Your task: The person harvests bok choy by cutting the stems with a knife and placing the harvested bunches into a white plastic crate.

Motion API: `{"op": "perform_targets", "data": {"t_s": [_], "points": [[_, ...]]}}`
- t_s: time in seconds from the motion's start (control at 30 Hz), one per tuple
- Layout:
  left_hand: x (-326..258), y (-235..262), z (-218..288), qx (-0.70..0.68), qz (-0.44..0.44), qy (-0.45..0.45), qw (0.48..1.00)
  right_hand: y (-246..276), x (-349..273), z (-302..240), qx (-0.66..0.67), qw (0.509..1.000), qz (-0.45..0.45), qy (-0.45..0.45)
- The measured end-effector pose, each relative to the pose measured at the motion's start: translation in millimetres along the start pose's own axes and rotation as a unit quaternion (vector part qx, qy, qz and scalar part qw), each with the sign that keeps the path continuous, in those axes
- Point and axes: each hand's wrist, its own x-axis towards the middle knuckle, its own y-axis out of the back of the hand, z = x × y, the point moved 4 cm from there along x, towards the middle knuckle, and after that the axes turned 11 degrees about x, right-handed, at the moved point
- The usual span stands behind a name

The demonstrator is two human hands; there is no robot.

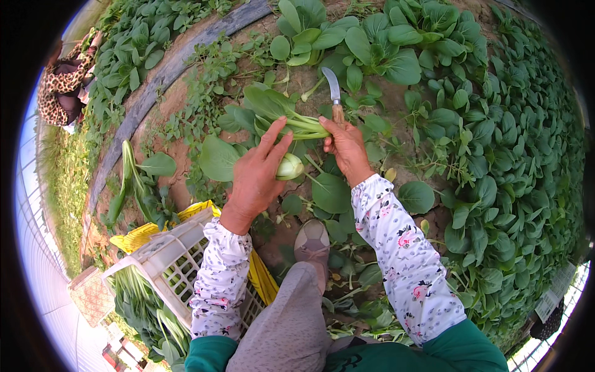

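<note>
My left hand (257, 177) is wrapped round a bok choy (289, 167), its pale cut base poking out beside the palm and a broad leaf spreading to the left. Just above it, leafy green stalks (307, 128) lie between my left fingertips and my right thumb; whether they belong to the same plant I cannot tell. My right hand (348, 150) is closed on the wooden handle of a knife (333, 87), whose short curved blade points away from me. The right thumb presses against the stalk ends.
A white plastic crate (164, 263) filled with bok choy stands at my lower left, with yellow sheeting (263, 279) around it. Dense bok choy (496, 167) grows on the right. A dark strip (149, 96) curves along the left. Another person (65, 87) crouches at far left.
</note>
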Motion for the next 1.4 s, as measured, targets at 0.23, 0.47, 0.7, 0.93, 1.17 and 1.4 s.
{"op": "perform_targets", "data": {"t_s": [0.23,0.47,0.7,0.93,1.17,1.4], "points": [[49.3,-30.8,3.5,0.138,0.002,-0.126,0.982,-15.5,2.1,-3.5,-0.014,0.997,-0.077,-0.01],[103.9,-62.9,-12.5,0.163,-0.092,-0.125,0.974,10.2,35.3,-28.2,-0.107,0.992,0.061,0.036],[179.4,-80.1,-14.6,0.234,-0.123,-0.2,0.943,10.5,45.3,-38.2,-0.186,0.981,0.047,0.013],[161.7,-71.2,-90.6,0.232,-0.116,-0.001,0.966,0.6,60.2,-45.5,-0.225,0.973,0.018,0.052],[115.0,-87.7,-98.8,0.211,-0.073,0.013,0.975,-9.5,75.0,-28.3,-0.271,0.961,0.014,0.061],[117.6,-83.2,-82.2,0.193,-0.057,0.005,0.979,3.9,115.9,-17.1,-0.518,0.807,0.032,0.282]]}}
